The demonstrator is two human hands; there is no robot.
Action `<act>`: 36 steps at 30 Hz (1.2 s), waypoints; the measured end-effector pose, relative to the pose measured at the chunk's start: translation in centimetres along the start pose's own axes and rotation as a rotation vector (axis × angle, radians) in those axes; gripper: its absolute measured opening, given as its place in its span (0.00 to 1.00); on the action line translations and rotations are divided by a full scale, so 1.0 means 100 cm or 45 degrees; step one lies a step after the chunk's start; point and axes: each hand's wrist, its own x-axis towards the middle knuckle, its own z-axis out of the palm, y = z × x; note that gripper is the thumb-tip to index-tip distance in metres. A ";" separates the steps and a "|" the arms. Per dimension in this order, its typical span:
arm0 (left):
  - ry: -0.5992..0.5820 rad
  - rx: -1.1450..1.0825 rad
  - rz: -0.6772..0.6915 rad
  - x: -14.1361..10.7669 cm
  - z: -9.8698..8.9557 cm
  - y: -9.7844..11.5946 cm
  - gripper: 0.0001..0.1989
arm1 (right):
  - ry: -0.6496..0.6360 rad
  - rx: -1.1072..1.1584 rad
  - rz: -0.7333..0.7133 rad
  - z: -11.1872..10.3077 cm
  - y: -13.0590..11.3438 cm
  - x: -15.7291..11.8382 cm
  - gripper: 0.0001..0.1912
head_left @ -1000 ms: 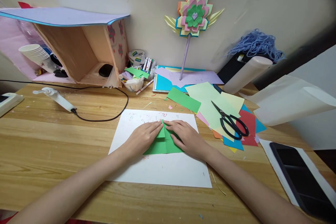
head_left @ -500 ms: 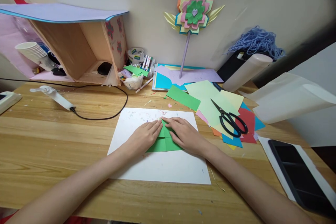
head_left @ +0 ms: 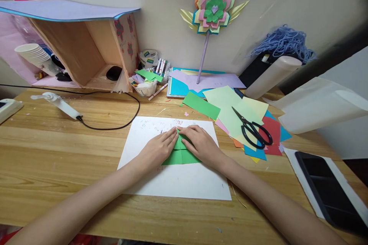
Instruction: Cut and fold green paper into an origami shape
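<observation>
A folded piece of green paper (head_left: 181,157) lies on a white sheet (head_left: 175,185) in front of me. Its top narrows to a point, and a crease or folded edge runs across its middle. My left hand (head_left: 161,143) rests flat along the paper's left slope, fingers straight and side by side. On the right slope lies my right hand (head_left: 201,143), its fingertips near the peak and the thumb apart, lower on the green paper. The two hands' fingertips nearly meet at the top. Both hands cover the paper's sides.
Black-handled scissors (head_left: 253,130) lie on coloured paper pieces (head_left: 227,111) to the right. A phone (head_left: 324,187) is at the far right. A white glue gun (head_left: 60,105) with a black cord lies left. Behind stand an open box (head_left: 126,42) and a paper flower (head_left: 214,9).
My right hand's fingers have drawn in slightly, the thumb shifting left and up on the green paper. My left hand stays nearly in place. The camera view has shifted slightly.
</observation>
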 end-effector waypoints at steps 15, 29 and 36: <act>0.217 0.076 -0.139 -0.007 -0.007 0.026 0.21 | -0.010 -0.100 -0.032 0.003 -0.001 -0.003 0.13; 0.525 0.274 -0.317 -0.007 -0.028 0.027 0.19 | 0.013 -0.099 -0.050 0.004 -0.002 -0.003 0.20; 0.379 -0.199 -0.615 0.000 -0.008 0.005 0.09 | 0.004 -0.127 -0.048 0.006 -0.001 -0.004 0.20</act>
